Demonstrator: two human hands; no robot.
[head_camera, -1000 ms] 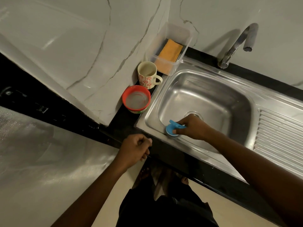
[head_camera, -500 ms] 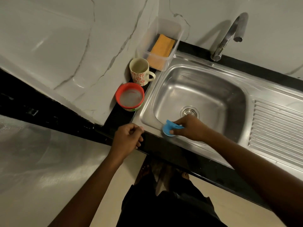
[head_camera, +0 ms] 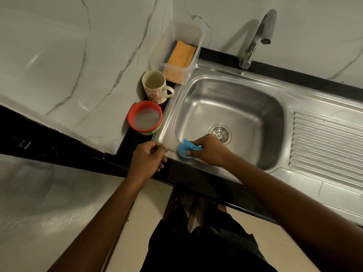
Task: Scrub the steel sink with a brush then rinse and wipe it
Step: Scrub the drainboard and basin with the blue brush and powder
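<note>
The steel sink [head_camera: 231, 103] has a round drain strainer [head_camera: 220, 133] in its basin. My right hand [head_camera: 209, 152] grips a small blue brush [head_camera: 185, 150] and holds it against the basin's near-left inner corner, just under the rim. My left hand [head_camera: 148, 160] hovers over the black counter edge by the sink's near-left corner, fingers curled with nothing visible in them. An orange cloth [head_camera: 181, 54] lies in a clear plastic tub [head_camera: 193, 34] at the back left.
A patterned mug [head_camera: 155, 88] and a red-rimmed round container [head_camera: 145, 118] stand on the black counter left of the sink. The tap [head_camera: 257, 36] rises behind the basin. A ribbed drainboard [head_camera: 326, 142] lies to the right. Marble walls close in on the left and behind.
My left hand has moved up and right toward the sink's near-left corner. My right hand still holds the brush at the basin's near-left corner. The drain, hidden before, is uncovered.
</note>
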